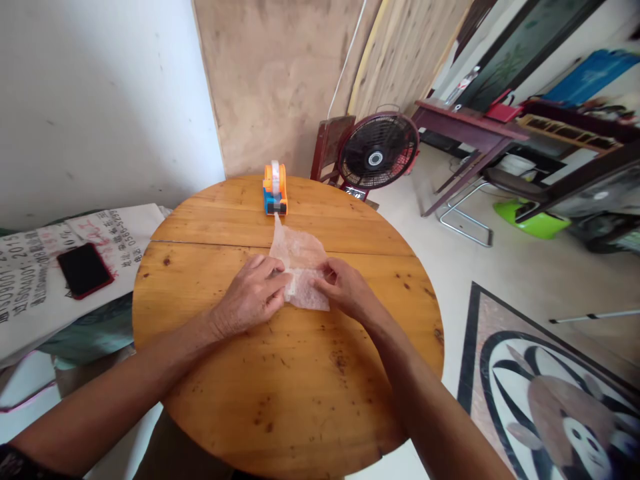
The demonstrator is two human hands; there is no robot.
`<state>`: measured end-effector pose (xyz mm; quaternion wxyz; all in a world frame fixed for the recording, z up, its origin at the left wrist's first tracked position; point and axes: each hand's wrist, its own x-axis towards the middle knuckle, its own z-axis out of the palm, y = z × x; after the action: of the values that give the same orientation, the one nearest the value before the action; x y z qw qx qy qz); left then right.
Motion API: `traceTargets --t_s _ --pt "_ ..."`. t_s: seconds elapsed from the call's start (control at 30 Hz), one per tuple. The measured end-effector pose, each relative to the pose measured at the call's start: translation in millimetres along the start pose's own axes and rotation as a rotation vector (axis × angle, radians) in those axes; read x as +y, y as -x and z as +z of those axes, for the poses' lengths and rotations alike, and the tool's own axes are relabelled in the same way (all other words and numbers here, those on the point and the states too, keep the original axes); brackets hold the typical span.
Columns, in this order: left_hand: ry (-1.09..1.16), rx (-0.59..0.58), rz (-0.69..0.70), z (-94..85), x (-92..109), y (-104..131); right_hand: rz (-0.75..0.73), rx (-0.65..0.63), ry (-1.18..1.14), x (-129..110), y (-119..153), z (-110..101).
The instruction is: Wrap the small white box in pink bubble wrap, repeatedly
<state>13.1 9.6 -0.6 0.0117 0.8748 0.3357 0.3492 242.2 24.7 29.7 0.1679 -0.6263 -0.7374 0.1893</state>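
A thin, translucent white wrapping sheet (303, 247), perhaps bubble wrap, lies on the round wooden table (280, 380). My left hand (256, 288) grips the sheet's left side with bent fingers. On its right side, my right hand (345, 283) pinches the sheet between thumb and fingers. A whitish folded band runs across the sheet between both hands; whether anything lies within it I cannot tell. Just beyond the sheet stands an orange and blue tape dispenser (275, 193) with a roll of clear tape. The sheet's narrow far corner reaches close to its front.
To the left, a phone (86, 270) in a red case rests on a printed white sack (125, 233). Behind the table stand a dark red fan (375, 157) and a wooden chair (325, 150). A purple table (470, 127) is farther right, with a green basin (533, 220) on the floor.
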Motion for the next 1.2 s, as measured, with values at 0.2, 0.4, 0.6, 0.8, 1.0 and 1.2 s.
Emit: traceTargets --t_s 0.2,0.4,0.6,0.8,1.0,1.2 --pt "-0.016 0.003 0.032 -0.7 0 0 0.134 0.083 -0.007 -6 16 5" --pt "-0.025 0.019 0.048 -0.1 0 0 0.1 0.007 -0.257 -8 15 14" --pt "-0.055 0.011 0.043 -0.7 1 -1 0.06 0.118 -0.507 -13 14 26" --pt "-0.067 -0.004 0.041 -2.0 2 -3 0.049 0.15 -0.652 -37 8 25" --pt "0.049 0.01 -0.027 0.1 3 -4 0.054 0.133 -0.667 -52 -2 28" --pt "0.263 0.102 -0.216 4.2 6 -2 -0.07 0.074 -0.461 -59 10 23"
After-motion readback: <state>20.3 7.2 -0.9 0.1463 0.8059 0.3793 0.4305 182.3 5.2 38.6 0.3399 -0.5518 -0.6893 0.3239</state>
